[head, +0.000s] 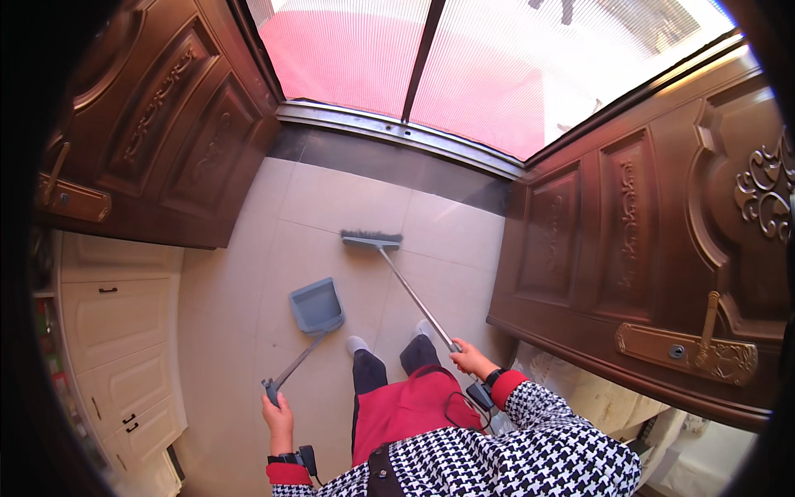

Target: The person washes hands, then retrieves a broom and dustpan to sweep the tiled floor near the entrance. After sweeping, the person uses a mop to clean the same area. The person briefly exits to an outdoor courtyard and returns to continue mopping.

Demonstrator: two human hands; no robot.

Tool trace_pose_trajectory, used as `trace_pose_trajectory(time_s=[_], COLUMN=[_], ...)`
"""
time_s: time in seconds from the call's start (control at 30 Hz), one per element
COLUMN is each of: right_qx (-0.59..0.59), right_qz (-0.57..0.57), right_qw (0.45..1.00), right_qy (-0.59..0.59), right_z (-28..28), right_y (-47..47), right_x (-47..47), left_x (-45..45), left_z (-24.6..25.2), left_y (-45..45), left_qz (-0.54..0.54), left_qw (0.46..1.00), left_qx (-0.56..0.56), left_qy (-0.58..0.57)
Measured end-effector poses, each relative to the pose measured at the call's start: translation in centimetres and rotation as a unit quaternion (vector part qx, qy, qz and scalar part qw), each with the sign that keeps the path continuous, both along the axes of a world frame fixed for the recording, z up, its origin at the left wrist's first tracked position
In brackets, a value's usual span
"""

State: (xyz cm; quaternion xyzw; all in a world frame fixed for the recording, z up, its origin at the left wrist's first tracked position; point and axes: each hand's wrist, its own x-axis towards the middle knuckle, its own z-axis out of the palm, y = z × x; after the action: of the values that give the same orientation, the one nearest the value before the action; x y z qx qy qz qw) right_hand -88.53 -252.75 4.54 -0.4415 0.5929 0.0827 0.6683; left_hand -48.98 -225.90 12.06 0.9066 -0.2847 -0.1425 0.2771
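My left hand (277, 417) grips the dark grip of a grey long-handled dustpan (317, 305), whose pan is low over or on the tiles, its open side facing the doorway. My right hand (470, 360) is closed around the metal handle of a broom (371, 242). The broom's grey head with dark bristles lies ahead of the dustpan and to its right, the bristles facing the doorway. A gap of floor separates broom head and pan. Whether the pan touches the floor I cannot tell.
Carved brown doors with brass handles stand at left (205, 143) and right (559, 248). A metal threshold (404, 133) and a ribbed see-through curtain (484, 74) cross the doorway. Cream cabinets (118, 310) line the left. A small dark speck (274, 345) lies on the tiles. My feet are behind the tools.
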Motion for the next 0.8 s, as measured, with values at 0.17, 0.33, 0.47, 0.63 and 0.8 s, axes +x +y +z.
trace_pose_trajectory(time_s=[0.17,0.33,0.47,0.63,0.8], right_qx=[-0.039,-0.302,-0.284,-0.146,-0.158], right_qz=[-0.075,-0.047,-0.173,-0.244,-0.130], right_qw=[0.996,0.945,0.937,0.947,0.967], right_qy=[0.002,0.115,0.108,0.151,0.150], right_z=[2.0,-4.7,-11.1,-15.6,-13.5], right_y=[-2.4,-8.7,-15.1,-15.1,-4.6], right_x=[-2.2,-2.4,-1.7,-4.2,-6.6], left_x=[-0.1,0.1,0.7,1.1,0.6], left_z=[-0.1,-0.6,-1.4,-1.4,-1.0], left_y=[-0.1,0.3,0.9,1.3,-0.1], left_qz=[0.004,0.013,-0.001,0.032,0.004], left_qw=[1.000,0.999,0.998,0.990,0.997], left_qx=[-0.003,0.021,0.031,0.085,0.051], left_qy=[0.005,0.040,0.058,0.105,0.051])
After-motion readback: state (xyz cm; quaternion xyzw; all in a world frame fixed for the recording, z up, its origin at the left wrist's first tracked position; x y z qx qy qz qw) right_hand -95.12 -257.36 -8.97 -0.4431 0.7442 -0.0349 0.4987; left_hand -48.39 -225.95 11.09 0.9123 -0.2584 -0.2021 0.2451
